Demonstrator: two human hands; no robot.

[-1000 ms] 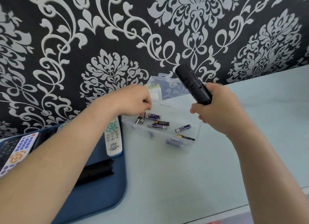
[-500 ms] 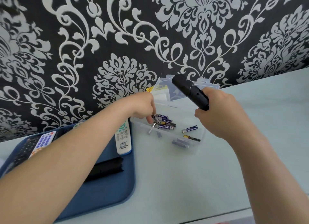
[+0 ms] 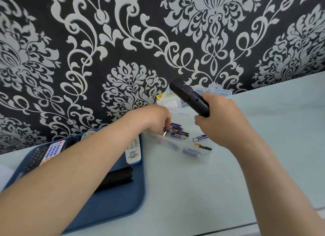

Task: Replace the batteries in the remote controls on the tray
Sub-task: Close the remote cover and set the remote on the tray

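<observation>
My right hand (image 3: 222,123) grips a black remote control (image 3: 190,96) and holds it tilted over a clear plastic box (image 3: 202,158). Several purple and black batteries (image 3: 177,132) lie loose in that box. My left hand (image 3: 154,119) reaches into the box's left side, and its fingertips pinch a battery (image 3: 166,130) there. A blue tray (image 3: 112,204) lies at the left, with a white remote (image 3: 133,150), a remote with blue buttons (image 3: 51,152) and a black cover piece (image 3: 116,178) on it. My left forearm hides part of the tray.
The box's open lid (image 3: 218,92) leans against the black and white patterned wall (image 3: 123,42). A pale blue tabletop (image 3: 193,200) stretches in front of and to the right of the box. The table's front edge (image 3: 246,225) runs along the lower right.
My left hand has dipped lower into the box among the batteries and now pinches one. The right hand with the black remote has stayed above the box.
</observation>
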